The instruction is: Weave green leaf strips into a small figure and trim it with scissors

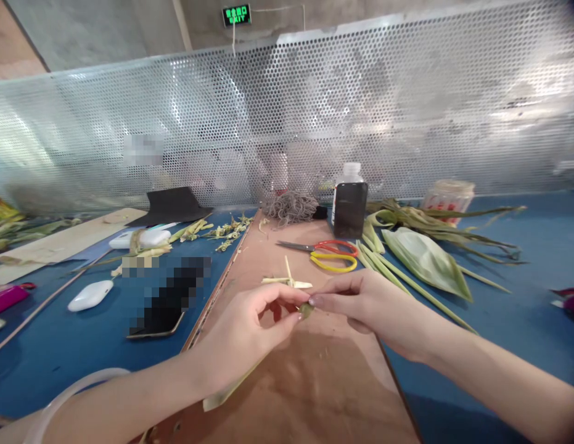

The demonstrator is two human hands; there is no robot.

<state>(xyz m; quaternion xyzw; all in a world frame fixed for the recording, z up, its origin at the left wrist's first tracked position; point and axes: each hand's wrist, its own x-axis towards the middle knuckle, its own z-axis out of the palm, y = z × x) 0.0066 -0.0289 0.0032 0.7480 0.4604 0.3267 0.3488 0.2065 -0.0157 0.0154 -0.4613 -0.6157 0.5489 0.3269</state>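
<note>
My left hand (252,327) pinches a small folded piece of green leaf (306,310) between thumb and fingers above the brown board. Fingertips of my right hand (367,302) press on the same piece from the other side, so the two hands meet there. Below my left wrist shows a pale green leaf strip (222,396); whether it joins the folded piece is hidden. Just beyond my fingers, a small cross-shaped bit of pale stalks (289,279) lies on the board. Scissors (333,254) with red and yellow handles rest behind it.
The brown board (333,376) lies over a blue table (513,314). A dark-labelled bottle (350,206) and tangled grey cord (291,208) stand at its far end. Long green leaves (428,259) lie right; a phone (171,302) and white case (90,295) left. Perforated metal screen (383,105) behind.
</note>
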